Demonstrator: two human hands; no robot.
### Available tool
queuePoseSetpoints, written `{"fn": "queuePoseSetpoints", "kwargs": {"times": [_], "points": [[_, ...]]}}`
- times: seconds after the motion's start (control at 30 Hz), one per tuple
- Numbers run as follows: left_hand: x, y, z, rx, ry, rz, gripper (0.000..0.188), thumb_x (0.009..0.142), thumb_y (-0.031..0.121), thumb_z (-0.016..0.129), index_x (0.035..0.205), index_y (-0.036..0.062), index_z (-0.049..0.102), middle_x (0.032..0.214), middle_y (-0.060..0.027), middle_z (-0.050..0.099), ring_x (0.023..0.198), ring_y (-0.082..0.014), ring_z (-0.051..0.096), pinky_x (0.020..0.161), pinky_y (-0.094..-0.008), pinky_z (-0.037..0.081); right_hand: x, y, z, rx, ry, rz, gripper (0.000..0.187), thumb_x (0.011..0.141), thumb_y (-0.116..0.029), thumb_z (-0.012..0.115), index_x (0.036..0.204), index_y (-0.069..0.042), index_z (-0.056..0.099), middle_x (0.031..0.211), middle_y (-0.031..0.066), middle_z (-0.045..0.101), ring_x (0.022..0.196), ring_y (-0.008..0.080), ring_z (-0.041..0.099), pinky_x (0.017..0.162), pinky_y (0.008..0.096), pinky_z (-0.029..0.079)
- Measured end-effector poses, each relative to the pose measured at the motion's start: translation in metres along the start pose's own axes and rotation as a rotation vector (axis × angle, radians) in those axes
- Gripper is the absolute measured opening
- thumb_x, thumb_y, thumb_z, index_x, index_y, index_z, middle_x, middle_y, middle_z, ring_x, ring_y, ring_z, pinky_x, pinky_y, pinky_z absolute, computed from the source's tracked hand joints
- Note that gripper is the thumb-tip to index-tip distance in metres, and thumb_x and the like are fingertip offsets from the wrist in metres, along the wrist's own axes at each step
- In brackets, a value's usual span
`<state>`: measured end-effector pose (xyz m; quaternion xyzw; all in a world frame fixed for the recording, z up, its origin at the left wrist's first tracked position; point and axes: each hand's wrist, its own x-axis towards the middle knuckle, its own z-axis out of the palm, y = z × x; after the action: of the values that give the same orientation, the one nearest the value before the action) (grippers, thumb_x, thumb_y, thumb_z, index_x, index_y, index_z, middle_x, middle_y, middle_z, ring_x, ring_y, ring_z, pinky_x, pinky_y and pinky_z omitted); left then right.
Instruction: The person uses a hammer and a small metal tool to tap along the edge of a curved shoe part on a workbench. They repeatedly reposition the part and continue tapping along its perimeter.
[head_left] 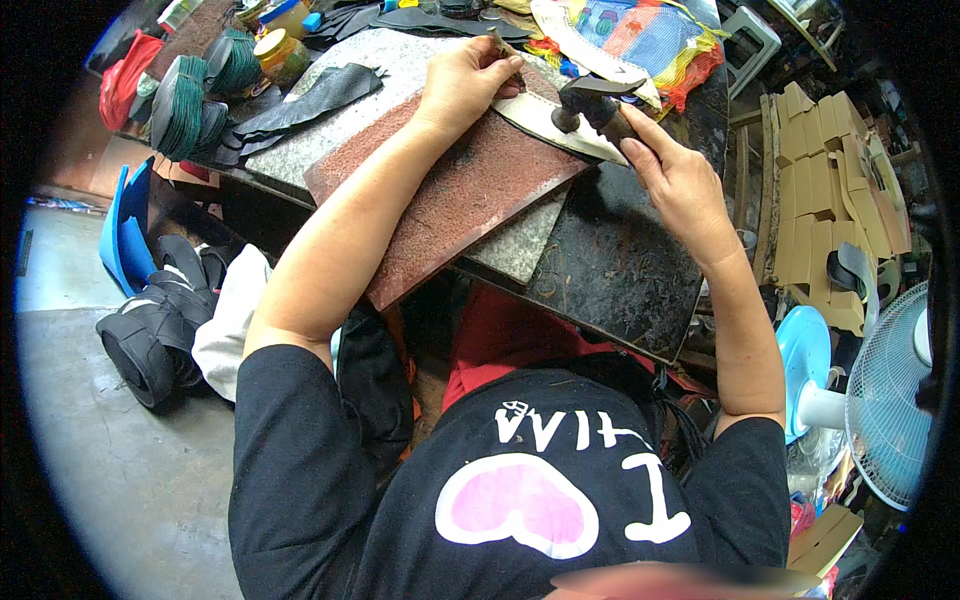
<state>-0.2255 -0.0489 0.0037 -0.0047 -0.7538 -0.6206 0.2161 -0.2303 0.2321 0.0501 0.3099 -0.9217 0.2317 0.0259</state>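
Note:
My left hand (465, 85) is closed in a pinch around a slim, dark, punch-like tool (496, 40), whose top shows above the fingers. Its lower end is mostly hidden by the hand. Beneath lies a curved white strip (555, 128) with a dark edge, resting on a rough reddish-brown board (440, 190). My right hand (685, 185) grips a hammer (590, 92) by its handle. The dark hammer head hangs over the strip, to the right of my left hand; whether it touches the strip I cannot tell.
A grey stone slab (525, 240) lies under the board on a black table (630, 260). Black material pieces (310, 108), green cord spools (180, 108) and a yellow jar (281, 55) sit at left. A colourful mesh bag (640, 40) lies behind. Cardboard boxes (815, 190) and a fan (890, 395) stand right.

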Motion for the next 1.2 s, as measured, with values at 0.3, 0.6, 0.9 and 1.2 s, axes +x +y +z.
{"fn": "queuePoseSetpoints", "kwargs": {"times": [0.3,0.6,0.9,1.2], "points": [[-0.004,0.012,0.001,0.53,-0.03,0.346,0.025,0.088,0.024,0.069,0.102,0.0031,0.068,0.086,-0.016,0.07,0.074,-0.0271,0.07,0.069,-0.0362,0.054,0.018,-0.042,-0.075,0.468,0.27,-0.217,0.029,0.1,-0.035,0.055,0.112,-0.011,0.066,0.082,0.01,0.065,0.07,0.0167,0.061,0.065,0.0307,0.046],[-0.008,0.022,0.009,0.821,-0.056,0.457,0.026,0.088,0.022,0.07,0.109,0.0071,0.067,0.094,-0.0163,0.07,0.083,-0.0275,0.07,0.073,-0.0343,0.054,0.029,-0.035,-0.037,0.178,0.158,-0.045,0.037,0.1,-0.04,0.052,0.133,-0.023,0.059,0.084,0.0124,0.064,0.076,0.0269,0.063,0.067,0.0364,0.049],[-0.002,0.009,-0.001,0.028,0.004,-0.027,0.022,0.095,0.021,0.063,0.104,0.0002,0.067,0.085,-0.0088,0.071,0.074,-0.0134,0.068,0.071,-0.0266,0.056,0.003,-0.007,-0.002,-0.028,0.007,-0.018,0.04,0.099,-0.046,0.048,0.136,-0.03,0.054,0.09,0.023,0.069,0.089,0.0434,0.066,0.076,0.0517,0.053],[-0.001,-0.001,0.0,-0.076,-0.057,-0.02,0.019,0.095,0.015,0.065,0.1,-0.0038,0.066,0.087,-0.0086,0.07,0.073,-0.0099,0.068,0.065,-0.0221,0.057,0.004,-0.006,-0.002,-0.014,0.027,-0.032,0.04,0.099,-0.046,0.048,0.136,-0.029,0.054,0.089,0.0241,0.068,0.087,0.0438,0.066,0.075,0.0529,0.053]]}}
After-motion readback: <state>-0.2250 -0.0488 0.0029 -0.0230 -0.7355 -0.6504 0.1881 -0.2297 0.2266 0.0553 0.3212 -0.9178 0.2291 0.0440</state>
